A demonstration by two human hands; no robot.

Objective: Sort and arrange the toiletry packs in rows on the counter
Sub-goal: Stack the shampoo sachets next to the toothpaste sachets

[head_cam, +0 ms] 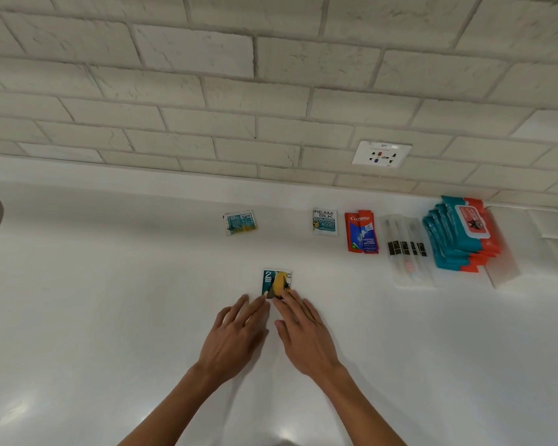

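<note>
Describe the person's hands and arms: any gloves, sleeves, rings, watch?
Left hand and right hand are bare: no gloves, no rings visible. Left forearm and right forearm are uncovered down to the bottom frame edge, with no sleeve, watch or band in view.

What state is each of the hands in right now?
Left hand: open, fingertips at the near edge of the teal sachet.
Right hand: open, fingers resting on that sachet.

White counter (110, 284), cream wall (207, 91) in a brick pattern.
Nearest sachet (276, 281) teal and yellow; toothpaste sachets (361, 231) red and blue; wipes packs (455, 239) teal and orange-red; toothbrush packs (406, 249) clear with black labels; socket (381, 153) white with red and blue dots.
</note>
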